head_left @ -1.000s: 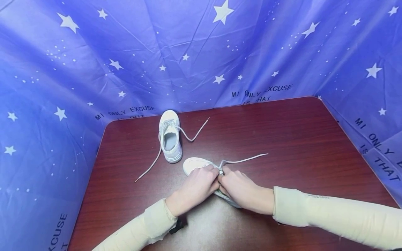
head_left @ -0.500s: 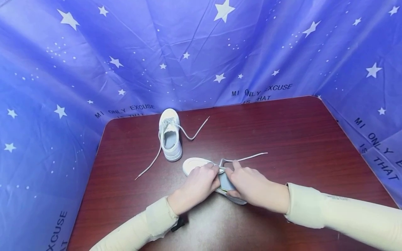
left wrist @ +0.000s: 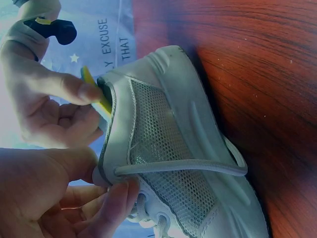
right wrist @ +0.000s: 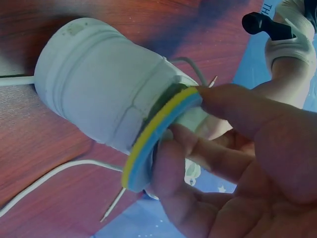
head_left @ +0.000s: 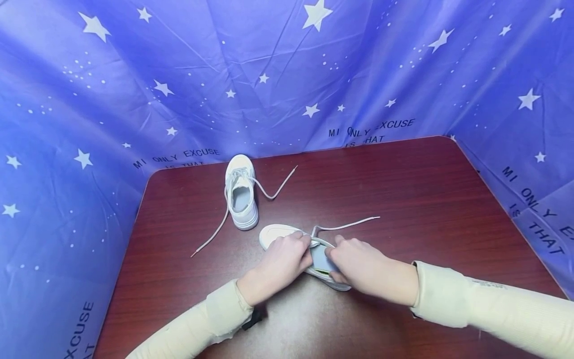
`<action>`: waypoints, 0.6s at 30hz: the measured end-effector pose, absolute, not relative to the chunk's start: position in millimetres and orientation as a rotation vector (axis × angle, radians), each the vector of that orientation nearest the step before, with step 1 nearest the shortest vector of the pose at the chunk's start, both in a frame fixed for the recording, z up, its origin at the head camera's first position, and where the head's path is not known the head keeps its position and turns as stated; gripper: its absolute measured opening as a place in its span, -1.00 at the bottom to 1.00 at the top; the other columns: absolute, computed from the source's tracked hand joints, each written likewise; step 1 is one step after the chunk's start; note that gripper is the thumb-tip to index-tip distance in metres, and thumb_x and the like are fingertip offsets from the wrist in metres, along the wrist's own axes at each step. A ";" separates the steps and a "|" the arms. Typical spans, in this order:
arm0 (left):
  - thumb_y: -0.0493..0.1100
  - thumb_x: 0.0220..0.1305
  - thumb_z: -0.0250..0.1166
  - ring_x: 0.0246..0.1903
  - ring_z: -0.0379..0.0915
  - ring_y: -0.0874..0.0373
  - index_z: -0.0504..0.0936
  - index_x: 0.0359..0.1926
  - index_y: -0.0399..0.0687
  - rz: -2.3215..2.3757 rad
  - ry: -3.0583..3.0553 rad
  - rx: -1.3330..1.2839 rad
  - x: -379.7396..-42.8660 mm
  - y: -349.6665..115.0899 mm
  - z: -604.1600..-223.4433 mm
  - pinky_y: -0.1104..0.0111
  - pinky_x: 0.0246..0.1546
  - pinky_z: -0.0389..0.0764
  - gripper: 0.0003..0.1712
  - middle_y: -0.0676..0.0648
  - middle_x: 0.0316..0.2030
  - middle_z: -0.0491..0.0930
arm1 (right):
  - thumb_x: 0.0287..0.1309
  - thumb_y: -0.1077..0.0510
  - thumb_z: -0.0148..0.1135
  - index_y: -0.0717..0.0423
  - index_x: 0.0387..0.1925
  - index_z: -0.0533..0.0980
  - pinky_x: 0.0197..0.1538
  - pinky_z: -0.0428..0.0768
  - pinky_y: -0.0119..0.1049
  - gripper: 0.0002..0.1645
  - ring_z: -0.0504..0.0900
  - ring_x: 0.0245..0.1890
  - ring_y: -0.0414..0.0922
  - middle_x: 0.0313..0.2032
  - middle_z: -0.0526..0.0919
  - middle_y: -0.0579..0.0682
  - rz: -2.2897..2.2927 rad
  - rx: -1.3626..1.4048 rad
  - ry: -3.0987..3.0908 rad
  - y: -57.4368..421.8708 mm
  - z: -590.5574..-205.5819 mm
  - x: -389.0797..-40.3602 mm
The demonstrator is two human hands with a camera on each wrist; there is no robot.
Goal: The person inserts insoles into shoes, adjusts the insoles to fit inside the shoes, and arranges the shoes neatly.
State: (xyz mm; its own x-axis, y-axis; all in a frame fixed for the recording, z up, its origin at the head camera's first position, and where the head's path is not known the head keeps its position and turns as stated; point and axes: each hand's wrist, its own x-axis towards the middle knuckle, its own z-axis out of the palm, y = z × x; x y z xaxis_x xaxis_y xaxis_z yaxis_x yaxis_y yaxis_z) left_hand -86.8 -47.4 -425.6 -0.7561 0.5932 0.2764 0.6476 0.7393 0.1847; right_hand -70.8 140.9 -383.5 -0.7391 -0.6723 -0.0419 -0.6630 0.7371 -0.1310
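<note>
A white sneaker point(head_left: 274, 236) lies with its toe pointing left in front of me. My left hand point(head_left: 279, 262) pinches the collar near the tongue; in the left wrist view, thumb and fingertips close on that edge beside the eyelets. My right hand point(head_left: 368, 267) is at the heel opening and pinches the heel end of an insole point(right wrist: 161, 136), blue on one face with a yellow layer. That end sticks up out of the shoe; the front of the insole is hidden inside. One loose lace point(head_left: 350, 225) trails off to the right.
A second white sneaker point(head_left: 246, 218) stands upright near the back left of the reddish-brown table point(head_left: 403, 189), its lace ends spread to both sides. A blue star-printed curtain point(head_left: 269, 50) hangs along the back and sides.
The right hand has moved a little to the right, away from the left hand, and the insole now shows in the shoe opening. The left hand stays at the collar.
</note>
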 end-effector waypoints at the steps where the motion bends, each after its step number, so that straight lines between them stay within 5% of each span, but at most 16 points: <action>1: -0.17 0.04 0.27 -0.64 0.41 0.19 0.47 -0.57 -0.03 -0.406 -2.742 -0.991 -87.0 -47.5 -425.7 0.29 -0.66 0.49 -0.85 0.03 -0.58 0.52 | -0.18 0.11 0.41 0.08 -0.59 0.49 -0.64 0.51 -0.16 -0.77 0.50 -0.67 -0.04 -0.56 0.44 0.03 -0.175 -1.114 2.854 141.1 -383.1 -71.1; 18: -0.22 0.01 0.27 -0.65 0.38 0.20 0.45 -0.61 -0.04 -0.470 -2.713 -1.044 -90.3 -48.3 -426.8 0.31 -0.65 0.47 -0.83 0.03 -0.63 0.49 | -0.11 0.22 0.34 0.02 -0.76 0.48 -0.69 0.42 -0.31 -0.75 0.40 -0.72 -0.20 -0.58 0.46 -0.07 -0.378 -1.266 2.864 139.3 -390.4 -77.1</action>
